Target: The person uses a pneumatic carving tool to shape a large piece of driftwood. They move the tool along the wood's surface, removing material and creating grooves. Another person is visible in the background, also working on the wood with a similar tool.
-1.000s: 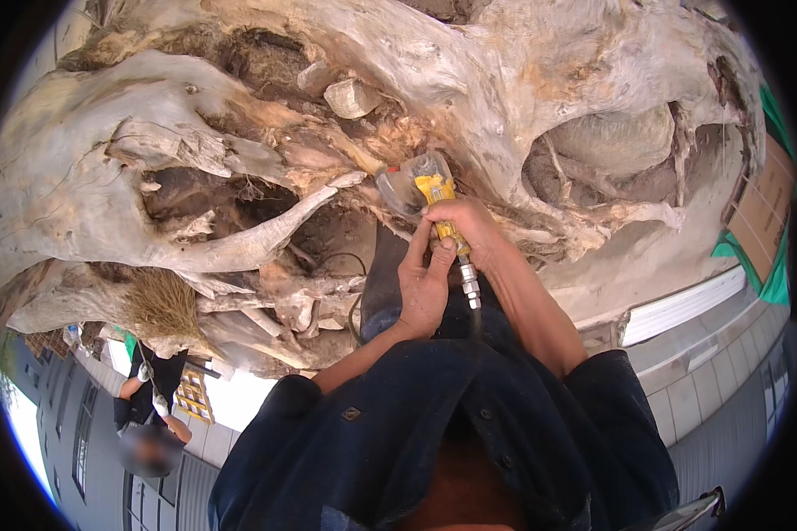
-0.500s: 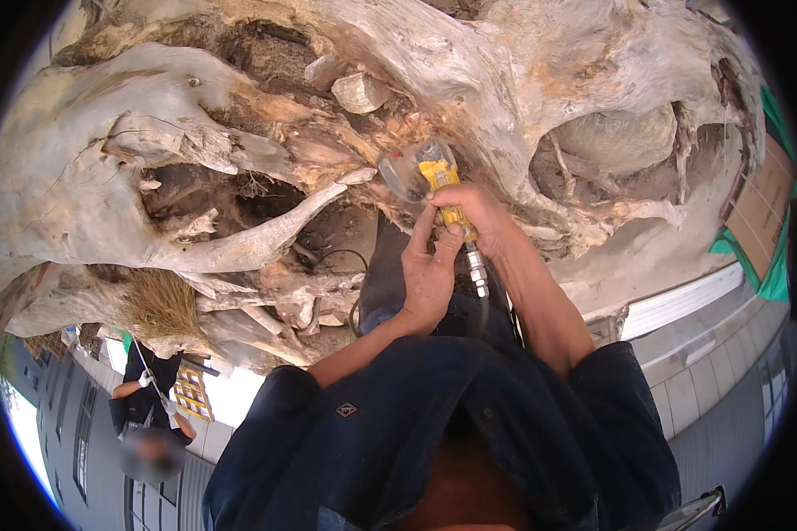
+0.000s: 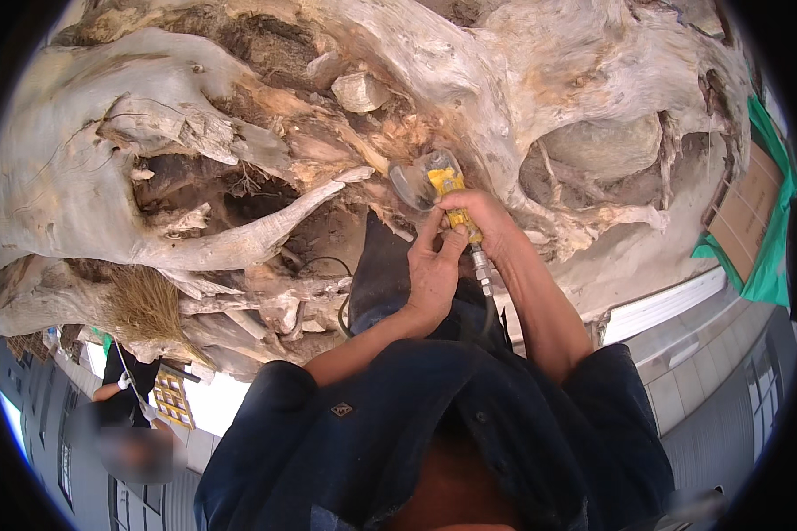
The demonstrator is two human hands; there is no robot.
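Both my hands are closed around a yellow pneumatic grinder (image 3: 450, 180) with a grey disc (image 3: 410, 184) at its head. My right hand (image 3: 480, 215) wraps the body from the right. From the left, my left hand (image 3: 436, 273) pinches the lower handle with thumb and fingers. A metal hose coupling (image 3: 482, 268) hangs from the handle's end. The disc is close to the reddish, rough wood of a huge weathered tree root (image 3: 266, 243); whether it touches cannot be made out.
A loose stone (image 3: 360, 92) is lodged in the root above the grinder, and a large stone (image 3: 607, 146) fills a hollow at right. A straw broom (image 3: 144, 305) lies at lower left. Another person in white gloves (image 3: 126, 382) holds a pole. A cardboard box (image 3: 746, 212) stands at far right.
The grinder and both hands sit slightly lower and to the right in the picture. Much of the surroundings has shifted left. My grip stays the same.
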